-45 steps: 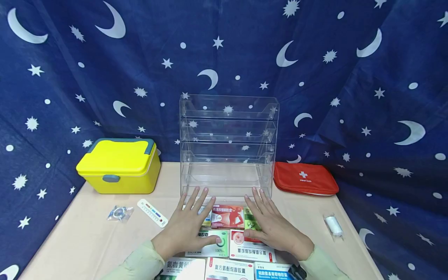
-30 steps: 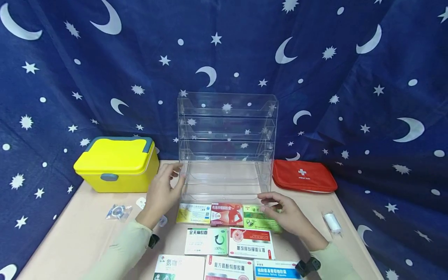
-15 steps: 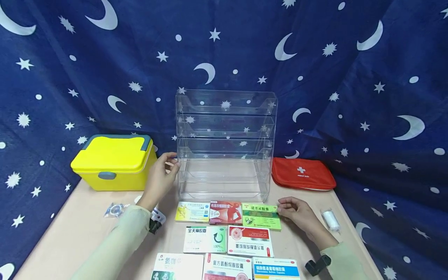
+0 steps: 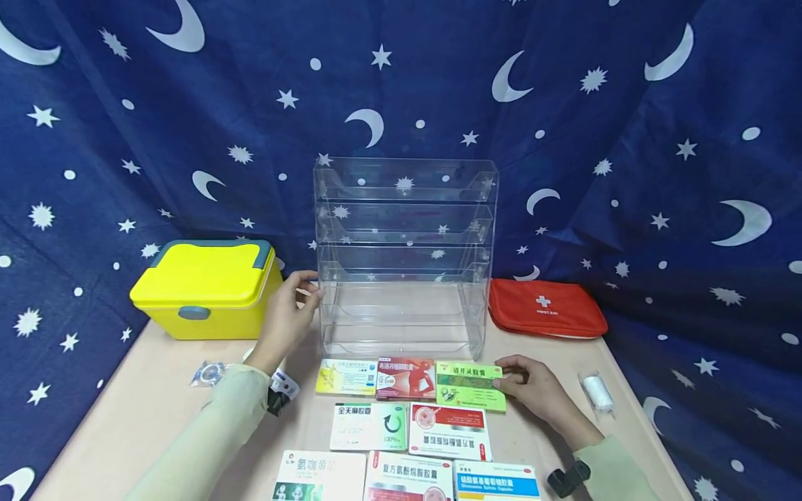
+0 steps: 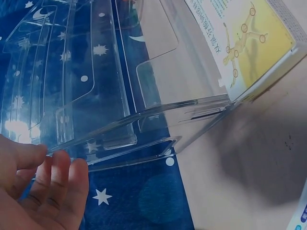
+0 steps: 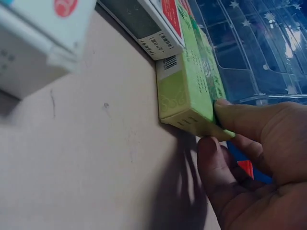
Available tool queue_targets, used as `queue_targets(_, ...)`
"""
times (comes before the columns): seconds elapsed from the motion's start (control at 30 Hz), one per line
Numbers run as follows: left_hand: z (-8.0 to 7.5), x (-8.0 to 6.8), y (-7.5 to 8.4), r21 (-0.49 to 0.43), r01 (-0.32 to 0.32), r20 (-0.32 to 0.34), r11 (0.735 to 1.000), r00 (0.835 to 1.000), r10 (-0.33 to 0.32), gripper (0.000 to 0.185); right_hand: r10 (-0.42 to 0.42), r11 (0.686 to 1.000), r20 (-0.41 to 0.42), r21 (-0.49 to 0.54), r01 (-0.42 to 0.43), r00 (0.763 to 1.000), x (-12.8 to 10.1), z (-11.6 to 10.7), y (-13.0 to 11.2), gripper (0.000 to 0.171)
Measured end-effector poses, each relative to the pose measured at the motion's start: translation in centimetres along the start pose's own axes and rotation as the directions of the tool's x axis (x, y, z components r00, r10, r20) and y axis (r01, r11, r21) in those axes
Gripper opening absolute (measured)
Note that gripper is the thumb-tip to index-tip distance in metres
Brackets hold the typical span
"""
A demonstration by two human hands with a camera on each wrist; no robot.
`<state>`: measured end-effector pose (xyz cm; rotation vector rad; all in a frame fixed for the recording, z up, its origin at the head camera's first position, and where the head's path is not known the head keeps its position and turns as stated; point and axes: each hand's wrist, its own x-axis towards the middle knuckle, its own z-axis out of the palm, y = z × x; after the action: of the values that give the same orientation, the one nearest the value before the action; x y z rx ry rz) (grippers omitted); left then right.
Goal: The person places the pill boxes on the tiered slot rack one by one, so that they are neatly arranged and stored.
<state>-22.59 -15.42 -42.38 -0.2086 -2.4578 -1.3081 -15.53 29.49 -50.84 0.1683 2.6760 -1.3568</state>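
In the head view, my left hand (image 4: 290, 316) is at the left side of a clear tiered rack (image 4: 401, 306). Its thumb and curled fingers pinch the rack's side edge, which the left wrist view shows up close. My right hand (image 4: 541, 393) pinches the right end of a green medicine box (image 4: 470, 386), thumb on top and fingers at the end face (image 6: 196, 122). The green box lies flat before the rack, beside a red medicine box (image 4: 406, 379) and a yellow-and-white one (image 4: 346, 377).
Several more medicine boxes lie nearer, among them a white-and-green one (image 4: 368, 426). A yellow case (image 4: 207, 292) stands at left, near a bagged blue item (image 4: 209, 374) and a partly covered thermometer card (image 4: 285, 384). A red first-aid pouch (image 4: 545, 309) and white roll (image 4: 597, 393) lie at right.
From spread over the boxes, my hands have parted. The left has gone to the rack's left side; the right has moved outward to the green box's right end and now pinches it.
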Motion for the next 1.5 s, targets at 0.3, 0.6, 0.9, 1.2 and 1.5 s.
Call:
queue_targets(0.3, -0.2, -0.1, 0.0, 0.001, 0.01, 0.003, 1.0, 1.0, -0.01, 0.033, -0.156, 0.986, -0.132, -0.086, 0.145, 0.979, -1.2, -0.5, -0.4, 0.039)
queue_targets(0.6, -0.2, -0.2, -0.2, -0.009, 0.001, 0.001, 1.0, 1.0, -0.001, 0.033, -0.269, 0.963, -0.127, -0.028, 0.267, 0.955, -2.6, -0.6, 0.5, 0.037)
queue_targets(0.9, 0.0, -0.1, -0.5, -0.006, 0.008, 0.004, 1.0, 1.0, -0.008, 0.033, -0.432, 0.899, -0.198, -0.016, 0.437, 0.88, -0.3, -4.3, -4.4, 0.032)
queue_targets(1.2, -0.1, -0.2, -0.8, 0.012, 0.018, -0.004, 1.0, 1.0, -0.018, 0.034, -0.596, 0.768, -0.255, 0.099, 0.633, 0.762, 5.0, -5.8, -18.5, 0.03)
queue_targets(1.5, 0.0, -0.1, -0.8, 0.008, -0.014, 0.0, 1.0, 1.0, 0.014, 0.034, -0.642, 0.694, -0.296, 0.168, 0.7, 0.708, 12.8, -5.3, -29.6, 0.028)
